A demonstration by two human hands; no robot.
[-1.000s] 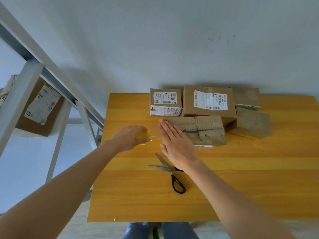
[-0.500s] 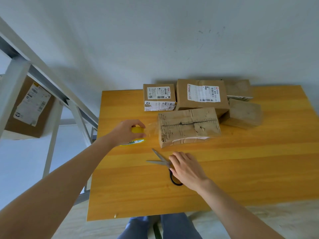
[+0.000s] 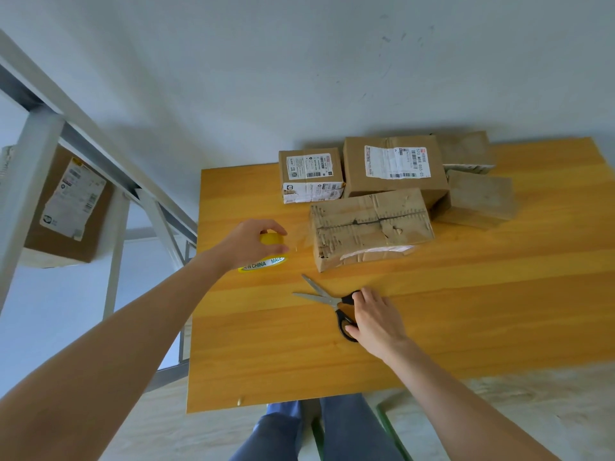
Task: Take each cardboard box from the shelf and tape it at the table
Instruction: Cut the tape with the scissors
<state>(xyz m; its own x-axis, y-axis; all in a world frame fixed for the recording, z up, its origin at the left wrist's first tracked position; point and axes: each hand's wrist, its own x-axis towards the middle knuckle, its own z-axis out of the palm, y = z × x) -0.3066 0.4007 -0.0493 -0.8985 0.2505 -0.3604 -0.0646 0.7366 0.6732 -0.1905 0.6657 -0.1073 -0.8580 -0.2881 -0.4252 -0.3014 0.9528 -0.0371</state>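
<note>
- The left hand (image 3: 248,242) curls its fingers and thumb round a yellow tape roll (image 3: 270,239), low over the left part of the table (image 3: 466,294).
- A clear strip of tape (image 3: 299,241) runs from the roll toward the left end of the worn box (image 3: 369,224) (it is faint, so where it sticks is hard to tell).
- The right hand (image 3: 372,317) grips the black handles of the scissors (image 3: 327,299), fingers over the upper loop and thumb at the lower one. The blades lie spread apart on the wood, pointing left.
- The worn box lies on the table just beyond the scissors, with its ragged top seam facing up.
- Behind it, by the wall, stand a small labelled box (image 3: 311,176) and a large labelled box (image 3: 392,168). To the right are a near plain box (image 3: 479,197) and a far plain box (image 3: 466,149).
- Off the table's left edge, a grey shelf frame (image 3: 83,128) holds one more shelf box (image 3: 66,204) with a white label.
</note>
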